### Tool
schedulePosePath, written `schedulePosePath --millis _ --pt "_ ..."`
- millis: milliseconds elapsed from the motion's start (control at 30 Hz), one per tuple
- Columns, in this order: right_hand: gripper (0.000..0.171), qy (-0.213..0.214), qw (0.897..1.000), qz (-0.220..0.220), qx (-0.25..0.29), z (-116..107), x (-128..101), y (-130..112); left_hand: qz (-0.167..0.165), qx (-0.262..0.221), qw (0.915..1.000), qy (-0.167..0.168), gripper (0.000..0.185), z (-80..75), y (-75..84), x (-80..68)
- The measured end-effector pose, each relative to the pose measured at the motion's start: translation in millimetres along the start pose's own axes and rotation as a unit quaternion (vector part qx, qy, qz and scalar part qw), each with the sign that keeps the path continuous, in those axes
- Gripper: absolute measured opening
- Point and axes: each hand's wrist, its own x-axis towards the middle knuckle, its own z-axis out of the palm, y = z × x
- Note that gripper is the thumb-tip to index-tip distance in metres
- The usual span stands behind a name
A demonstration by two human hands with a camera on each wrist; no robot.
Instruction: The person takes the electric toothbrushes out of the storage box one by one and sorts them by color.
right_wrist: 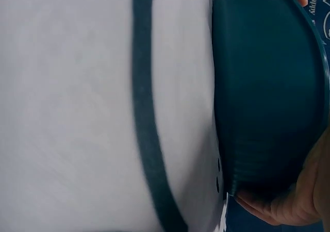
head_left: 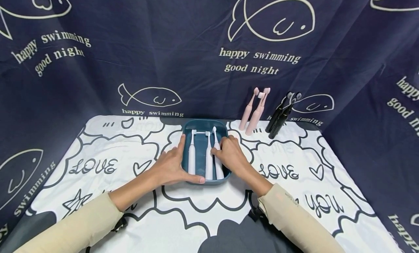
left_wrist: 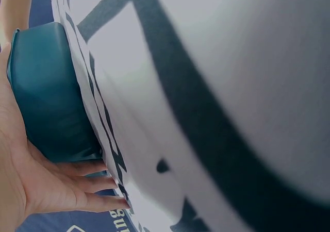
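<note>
Teal-blue tray (head_left: 200,151) stands on the bench (head_left: 209,202); only the head view shows three white electric toothbrushes (head_left: 191,157) inside; left grip (head_left: 172,166) lies spread against the tray; right grip (head_left: 233,153) clasps its right wall.

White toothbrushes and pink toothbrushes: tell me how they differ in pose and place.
Pose: the white toothbrushes lie in the blue tray, while the pink toothbrushes stand on the tablecloth. Place: the white toothbrushes are between the left hand and right hand; the pink toothbrushes are beyond the right hand. Both are slim-handled and small-headed.
</note>
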Motion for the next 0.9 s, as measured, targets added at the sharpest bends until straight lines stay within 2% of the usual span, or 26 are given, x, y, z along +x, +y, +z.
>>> schedulePosePath --millis 33,200,267,900 --pt "0.029 0.011 1.0 0.001 -0.003 8 2 8 -0.001 0.001 1.0 0.0 0.175 0.1 -0.2 0.0" --pt "0.028 0.029 0.999 0.025 0.008 3 -4 0 -0.002 0.008 1.0 0.001 0.176 -0.1 0.8 0.2" --pt "0.029 0.017 0.999 0.046 0.022 -14 -12 -20 -0.002 0.009 1.0 0.001 0.176 -0.3 1.2 0.0" --pt "0.038 0.017 0.993 0.071 0.09 -16 -14 -15 -0.005 0.004 1.0 -0.007 0.174 -0.7 0.4 -0.6"
